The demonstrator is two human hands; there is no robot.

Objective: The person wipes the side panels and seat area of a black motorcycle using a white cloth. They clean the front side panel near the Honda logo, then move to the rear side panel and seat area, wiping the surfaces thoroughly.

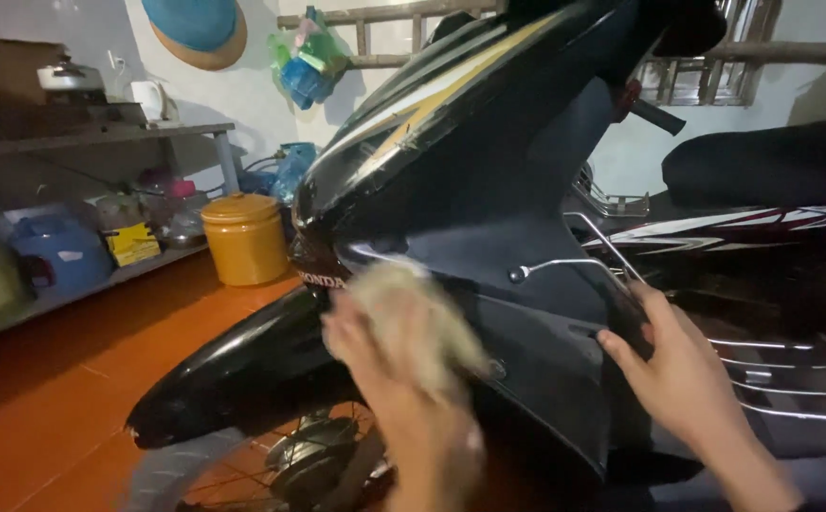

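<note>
A black motorbike fills the middle and right of the head view, its front leg shield (489,228) facing me. My left hand (384,365) presses a pale, blurred cloth (408,308) against the shield just above the black front mudguard (242,365). My right hand (673,356) rests with spread fingers on the rear edge of the shield panel, beside a chrome guard bar (574,265). The front wheel (290,465) with its spokes and hub shows below my left hand. The black seat (763,166) is at the right.
An orange lidded container (245,237) stands on the orange tiled floor (62,398) left of the bike. A low shelf (81,142) at the left carries pots, jars and a blue vessel. A hat and coloured bags hang on the white wall behind.
</note>
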